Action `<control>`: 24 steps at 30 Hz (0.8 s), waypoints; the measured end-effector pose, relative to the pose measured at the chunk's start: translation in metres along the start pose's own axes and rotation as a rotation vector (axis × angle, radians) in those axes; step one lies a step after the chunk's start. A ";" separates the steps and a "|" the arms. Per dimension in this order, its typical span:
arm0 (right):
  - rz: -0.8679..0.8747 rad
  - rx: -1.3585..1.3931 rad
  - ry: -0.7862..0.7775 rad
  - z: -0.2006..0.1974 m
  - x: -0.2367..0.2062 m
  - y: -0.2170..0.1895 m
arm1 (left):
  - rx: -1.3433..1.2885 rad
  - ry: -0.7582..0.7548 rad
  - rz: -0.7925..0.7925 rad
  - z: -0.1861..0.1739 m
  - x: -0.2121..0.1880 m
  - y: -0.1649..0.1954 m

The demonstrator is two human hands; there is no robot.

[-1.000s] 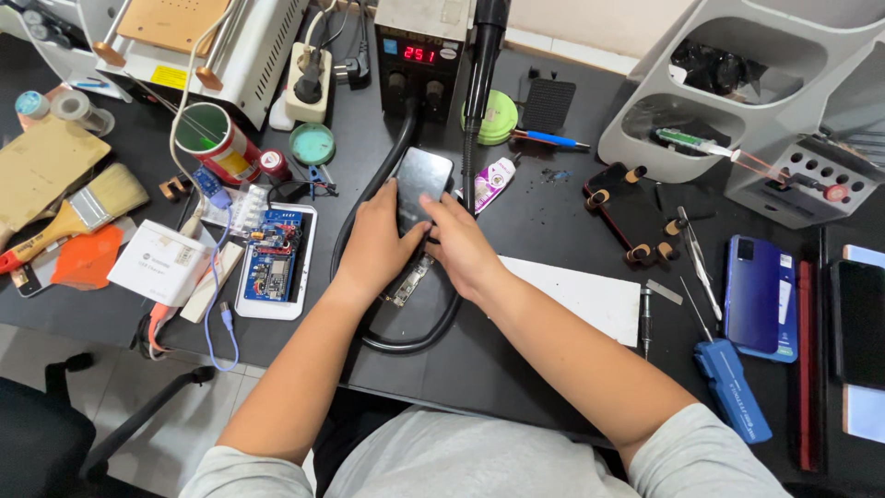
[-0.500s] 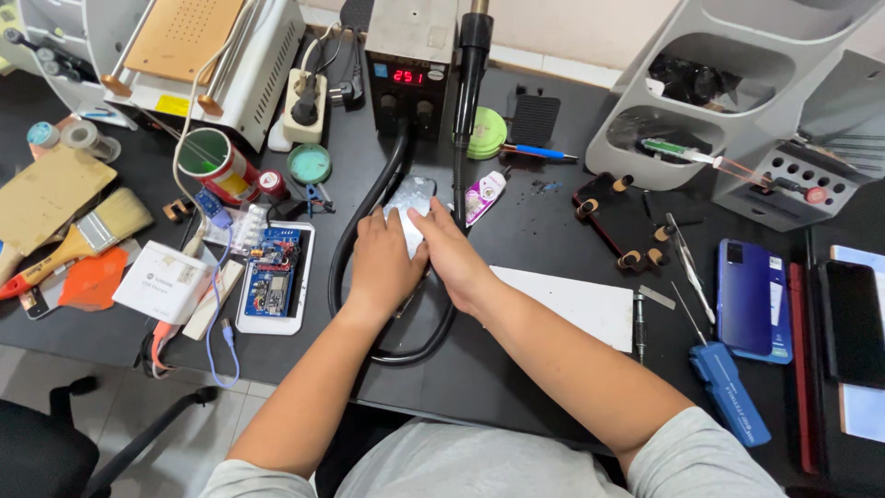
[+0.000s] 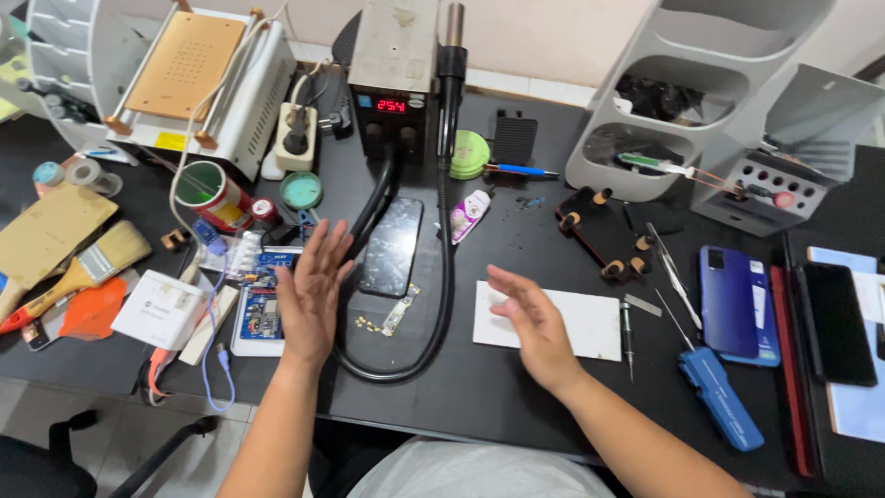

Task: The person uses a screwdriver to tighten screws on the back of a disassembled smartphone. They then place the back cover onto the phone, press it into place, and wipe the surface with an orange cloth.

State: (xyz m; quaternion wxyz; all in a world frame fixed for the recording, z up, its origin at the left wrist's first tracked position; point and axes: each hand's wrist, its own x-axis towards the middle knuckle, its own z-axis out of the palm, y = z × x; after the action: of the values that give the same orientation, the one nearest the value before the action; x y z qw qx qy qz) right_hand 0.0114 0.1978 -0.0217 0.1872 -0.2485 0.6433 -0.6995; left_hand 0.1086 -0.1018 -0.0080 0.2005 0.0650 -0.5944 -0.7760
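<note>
A dark phone screen panel (image 3: 391,246) lies flat on the black table (image 3: 516,406), inside the loop of a black hose (image 3: 441,277). A small gold flex part (image 3: 396,316) rests just below it. My left hand (image 3: 312,293) hovers open to the left of the panel, fingers spread, holding nothing. My right hand (image 3: 532,325) hovers open to the right, above the near edge of a white pad (image 3: 576,323). Neither hand touches the panel.
A hot-air station (image 3: 394,78) with a red display stands at the back. An opened phone (image 3: 263,304) lies left of my left hand. A blue phone (image 3: 733,300), blue screwdriver (image 3: 719,397), tweezers (image 3: 666,263) and grey rack (image 3: 710,101) are on the right; a brush (image 3: 83,272) far left.
Both hands let go of the screen panel and drew apart and toward me. The panel now lies flat on the table. The view has shifted slightly.
</note>
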 end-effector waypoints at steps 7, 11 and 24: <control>-0.030 -0.020 0.236 -0.040 -0.014 0.004 | 0.629 -0.023 0.314 0.060 0.005 0.018; -0.139 0.077 0.407 -0.057 -0.022 0.009 | 0.868 -0.217 0.613 0.126 0.000 0.009; -0.043 0.243 -0.040 -0.068 -0.032 0.018 | -0.004 -0.318 -0.156 0.196 0.007 -0.067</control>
State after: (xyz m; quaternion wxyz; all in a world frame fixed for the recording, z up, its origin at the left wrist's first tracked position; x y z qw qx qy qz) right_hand -0.0044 0.2696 -0.0463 0.2137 -0.2516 0.5446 -0.7710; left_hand 0.0200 0.0853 -0.0153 0.0432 -0.0133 -0.6105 -0.7908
